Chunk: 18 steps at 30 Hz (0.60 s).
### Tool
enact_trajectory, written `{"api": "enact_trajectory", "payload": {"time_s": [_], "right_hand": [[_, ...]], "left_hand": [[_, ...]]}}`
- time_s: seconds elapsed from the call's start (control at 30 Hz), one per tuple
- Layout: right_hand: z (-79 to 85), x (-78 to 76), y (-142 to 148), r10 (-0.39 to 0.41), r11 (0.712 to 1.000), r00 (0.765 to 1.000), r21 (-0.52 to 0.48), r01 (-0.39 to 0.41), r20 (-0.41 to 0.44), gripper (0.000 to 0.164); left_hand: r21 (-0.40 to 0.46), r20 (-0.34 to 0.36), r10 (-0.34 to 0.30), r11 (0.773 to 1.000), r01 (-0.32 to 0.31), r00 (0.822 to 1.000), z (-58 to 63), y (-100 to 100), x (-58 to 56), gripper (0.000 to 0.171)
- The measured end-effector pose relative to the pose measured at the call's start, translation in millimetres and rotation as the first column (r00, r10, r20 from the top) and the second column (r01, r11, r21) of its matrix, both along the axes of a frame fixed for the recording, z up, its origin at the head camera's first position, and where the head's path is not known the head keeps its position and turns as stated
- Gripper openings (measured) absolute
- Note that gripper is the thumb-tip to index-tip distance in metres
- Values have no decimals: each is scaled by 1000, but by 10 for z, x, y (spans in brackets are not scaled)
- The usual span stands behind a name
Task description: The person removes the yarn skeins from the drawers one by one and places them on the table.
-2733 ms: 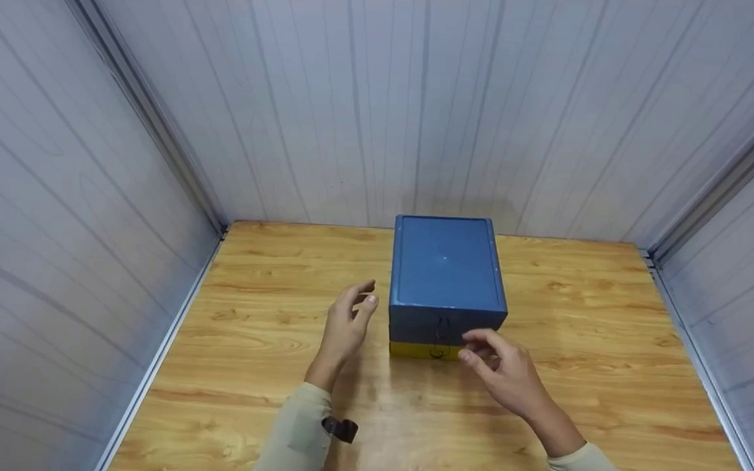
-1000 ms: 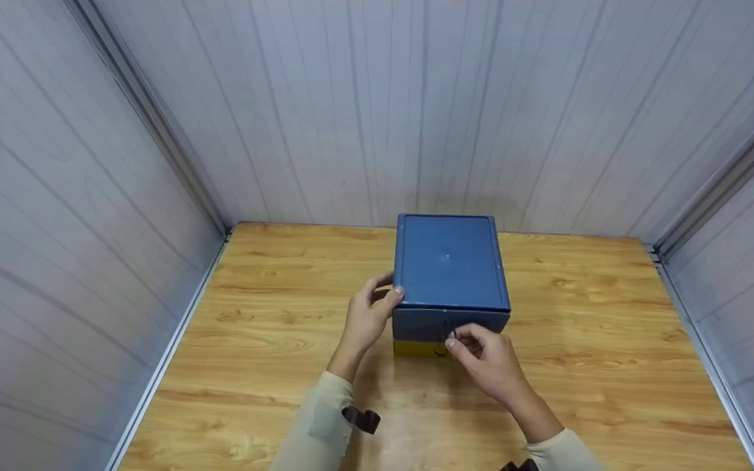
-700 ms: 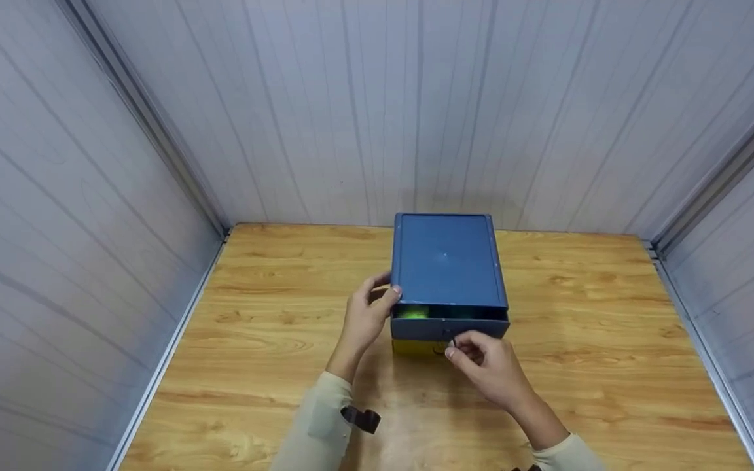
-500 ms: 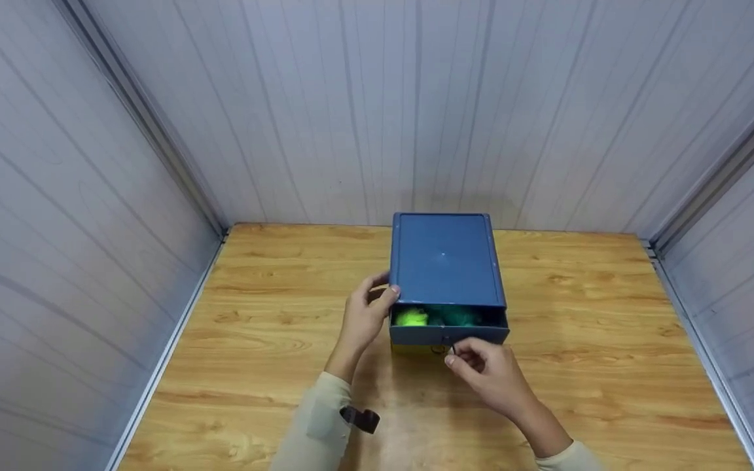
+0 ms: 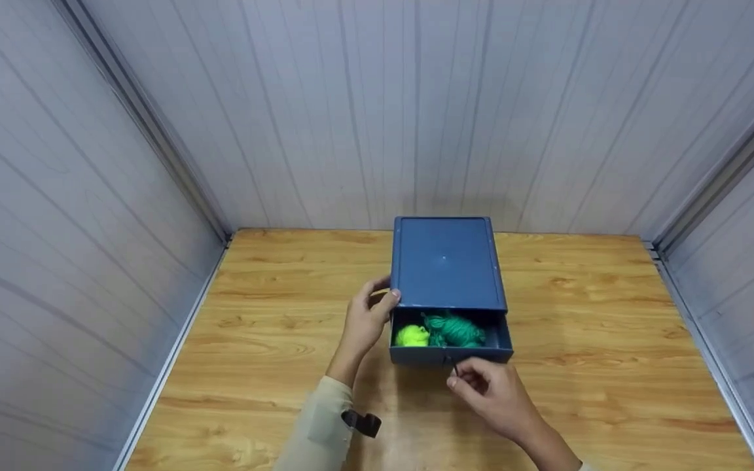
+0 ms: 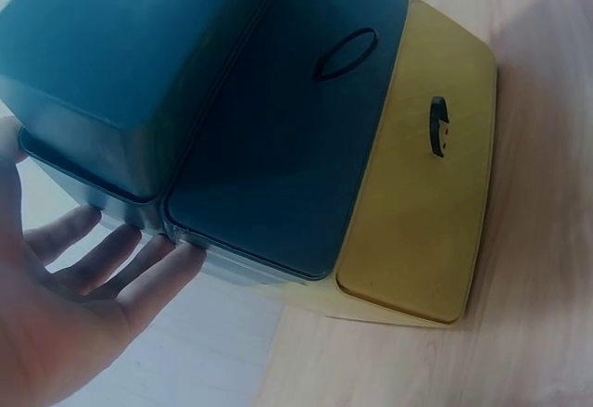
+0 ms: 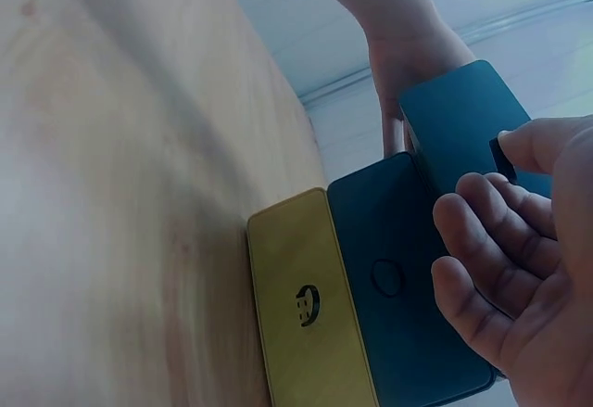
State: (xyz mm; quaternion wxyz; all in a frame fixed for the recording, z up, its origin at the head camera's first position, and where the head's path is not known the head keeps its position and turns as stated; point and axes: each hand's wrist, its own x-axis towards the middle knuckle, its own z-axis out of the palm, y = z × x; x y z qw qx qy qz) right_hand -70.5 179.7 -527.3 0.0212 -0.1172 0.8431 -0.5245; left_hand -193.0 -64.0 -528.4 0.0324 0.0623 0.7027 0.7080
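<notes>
A blue drawer cabinet stands in front of me with its top drawer pulled out. Inside the drawer lie a green yarn bundle and a neon-yellow fluffy ball. My right hand pinches the drawer's black loop handle between thumb and finger. At the cabinet's left side, my left hand touches the side wall with its fingertips, thumb on the top front corner. Below, the wrist views show a second blue drawer and a yellow drawer, both closed, with black loops.
The cabinet rests on a wood-grain table. A pale panel wall rises behind it, and further panels stand at the left and right. A black strap hangs from the left sleeve.
My left hand has come onto the cabinet, and my right hand has taken the handle. It has drawn the top drawer towards me, bringing the green yarn and yellow ball into sight.
</notes>
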Motion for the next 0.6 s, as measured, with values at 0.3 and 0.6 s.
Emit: {"api": "enact_trajectory", "payload": {"time_s": [0.3,0.6], "right_hand": [[13,129,10,6,1000,1000,14,-6,14,5],[42,245,9,42,998,998,38,-44,39,5]], "left_hand": [[23,1,3,1000,-3,1000,5,0,-6,52],[14,20,14,1000,-15,1000,-9,11,-8,50]]}}
